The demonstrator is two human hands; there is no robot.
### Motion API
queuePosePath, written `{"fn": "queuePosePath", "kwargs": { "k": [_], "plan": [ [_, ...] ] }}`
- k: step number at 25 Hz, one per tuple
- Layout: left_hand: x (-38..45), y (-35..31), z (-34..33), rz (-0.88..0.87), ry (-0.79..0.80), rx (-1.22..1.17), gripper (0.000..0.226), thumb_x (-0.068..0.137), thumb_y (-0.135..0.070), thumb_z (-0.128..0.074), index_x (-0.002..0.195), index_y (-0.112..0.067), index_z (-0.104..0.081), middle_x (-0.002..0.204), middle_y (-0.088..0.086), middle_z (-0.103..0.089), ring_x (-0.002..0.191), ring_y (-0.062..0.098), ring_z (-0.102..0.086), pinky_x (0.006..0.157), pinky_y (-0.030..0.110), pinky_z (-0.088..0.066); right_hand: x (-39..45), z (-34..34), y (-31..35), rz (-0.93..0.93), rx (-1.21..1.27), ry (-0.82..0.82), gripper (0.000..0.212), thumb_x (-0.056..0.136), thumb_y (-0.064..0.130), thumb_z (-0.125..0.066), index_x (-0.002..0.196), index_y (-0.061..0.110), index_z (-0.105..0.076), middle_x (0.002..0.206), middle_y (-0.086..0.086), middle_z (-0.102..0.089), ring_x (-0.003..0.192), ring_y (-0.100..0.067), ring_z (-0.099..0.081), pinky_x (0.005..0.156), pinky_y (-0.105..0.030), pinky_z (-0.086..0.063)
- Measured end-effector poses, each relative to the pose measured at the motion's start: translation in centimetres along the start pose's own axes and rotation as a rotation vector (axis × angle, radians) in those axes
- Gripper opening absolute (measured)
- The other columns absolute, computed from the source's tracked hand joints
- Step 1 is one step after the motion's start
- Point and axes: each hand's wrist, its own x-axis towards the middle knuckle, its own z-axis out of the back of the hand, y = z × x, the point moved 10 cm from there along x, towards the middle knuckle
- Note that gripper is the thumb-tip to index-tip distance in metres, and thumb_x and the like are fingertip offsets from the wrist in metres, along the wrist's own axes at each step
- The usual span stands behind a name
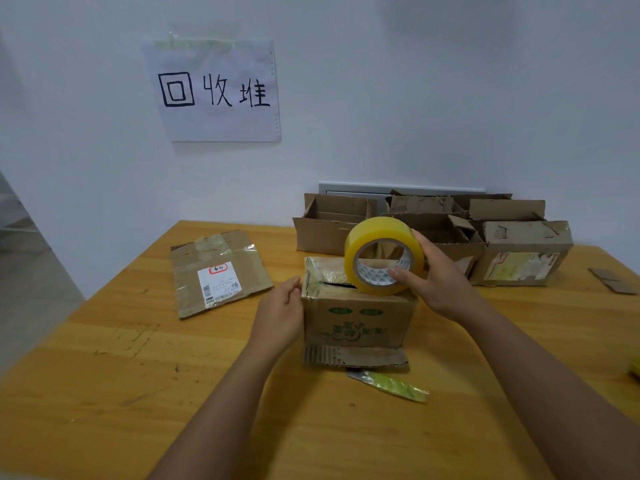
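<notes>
Currently the right hand (440, 282) grips the tape roll (384, 256): the thumb lies in the core opening and the fingers wrap over the outer rim. The roll stands on edge, with its lower rim on the top of the box (358, 317), toward the right side. Its open core faces the camera.

The left hand (280, 306) holds the box at the upper left corner, with the fingers curled against the edge there. Whether they also pinch a tape end cannot be determined.

The box stands upright near the middle of the table (138, 358), between the two hands. Green print marks its front face. Old glossy tape covers the left part of its top, and a dark gap shows between the top flaps beside the roll. A torn flap (356, 356) lies flat on the table at the foot of the front face. Just in front of that flap lies a crumpled tape strip (391, 384).

A flattened carton (216, 273) with a white label lies to the left, well apart from the box. Open cartons (332, 220) stand in a row along the back wall, and a closed carton (523, 254) stands at the right end of the row. Cardboard scraps (613, 280) lie near the right table edge. A paper sign (214, 90) with handwritten characters is taped to the wall.
</notes>
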Motion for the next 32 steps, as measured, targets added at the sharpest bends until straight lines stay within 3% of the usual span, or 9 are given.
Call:
{"fn": "queuePosePath", "kwargs": {
  "k": [2,4,9,11,15,17,20,26,32],
  "plan": [
    [-0.4,0.4,0.1,0.022,0.053,-0.034,0.046,0.106,-0.027,-0.037,0.151,-0.024,-0.035,0.152,-0.003,-0.042,0.139,0.017,-0.038,0.11,0.034,-0.032,0.0,-0.1,-0.1,-0.01,-0.014,0.0,0.088,0.082,0.049,-0.066,0.154,0.026,-0.021,0.145,0.002,-0.044,0.127,-0.017,-0.046,0.102,-0.042,-0.048],
    [0.0,-1.3,1.0,-0.108,0.006,-0.008,0.049,0.104,-0.024,-0.043,0.152,-0.026,-0.033,0.151,-0.004,-0.042,0.138,0.016,-0.038,0.107,0.033,-0.033,-0.1,-0.2,0.0,-0.013,-0.027,0.008,0.094,0.077,0.055,-0.065,0.155,0.026,-0.019,0.147,0.001,-0.042,0.129,-0.017,-0.045,0.103,-0.045,-0.047],
    [0.6,-4.4,0.1,-0.523,0.021,0.354,0.03,0.098,-0.031,-0.049,0.125,-0.024,-0.061,0.131,-0.006,-0.06,0.124,0.008,-0.049,0.099,0.035,-0.046,0.0,0.0,0.7,-0.019,-0.083,-0.003,0.094,0.076,0.06,-0.061,0.154,0.025,-0.02,0.145,0.0,-0.044,0.128,-0.019,-0.047,0.102,-0.048,-0.048],
    [0.5,-4.3,0.0,-0.582,0.041,0.395,0.041,0.098,-0.046,-0.038,0.125,-0.025,-0.061,0.129,-0.007,-0.062,0.117,0.007,-0.052,0.092,0.034,-0.048,0.3,0.0,0.9,-0.011,-0.123,0.001,0.09,0.084,0.052,-0.063,0.155,0.023,-0.016,0.149,-0.003,-0.039,0.132,-0.021,-0.042,0.106,-0.043,-0.043],
    [0.4,-3.6,0.0,-0.644,0.078,0.535,0.051,0.099,-0.058,-0.026,0.119,-0.029,-0.063,0.14,-0.012,-0.054,0.129,0.008,-0.043,0.096,0.033,-0.042,0.7,0.0,1.8,0.023,-0.208,0.006,0.086,0.091,0.046,-0.061,0.157,0.02,-0.011,0.152,-0.004,-0.035,0.133,-0.022,-0.041,0.105,-0.04,-0.042],
    [0.5,-3.5,0.0,-0.668,0.065,0.617,0.046,0.1,-0.053,-0.026,0.111,-0.029,-0.063,0.139,-0.015,-0.054,0.135,0.01,-0.037,0.099,0.033,-0.037,0.9,-0.2,2.5,0.049,-0.246,0.009,0.084,0.093,0.046,-0.059,0.157,0.02,-0.01,0.143,-0.004,-0.04,0.12,-0.019,-0.047,0.097,-0.039,-0.047],
    [0.5,-3.8,-0.3,-0.673,0.075,0.66,0.047,0.1,-0.052,-0.024,0.113,-0.026,-0.061,0.128,-0.013,-0.06,0.127,0.011,-0.043,0.098,0.035,-0.039,1.0,-0.4,3.2,0.073,-0.279,-0.005,0.081,0.095,0.045,-0.056,0.156,0.022,-0.008,0.133,-0.003,-0.041,0.108,-0.016,-0.048,0.087,-0.04,-0.049],
    [0.3,-4.1,-1.3,-0.71,0.058,0.733,0.049,0.097,-0.052,-0.028,0.113,-0.023,-0.064,0.129,-0.007,-0.061,0.135,0.017,-0.04,0.105,0.038,-0.032,0.9,-1.3,2.8,0.042,-0.186,0.031,0.093,0.087,0.044,-0.068,0.155,0.03,-0.006,0.14,-0.003,-0.038,0.116,-0.017,-0.047,0.094,-0.038,-0.048],
    [0.4,-3.7,-1.3,-0.66,0.067,0.701,0.058,0.096,-0.055,-0.022,0.128,-0.025,-0.059,0.137,-0.007,-0.058,0.137,0.01,-0.04,0.11,0.035,-0.027,1.2,-1.0,3.7,0.063,-0.167,0.039,0.084,0.094,0.029,-0.062,0.155,0.036,-0.004,0.144,-0.004,-0.041,0.119,-0.02,-0.051,0.096,-0.041,-0.051]
  ]
}}
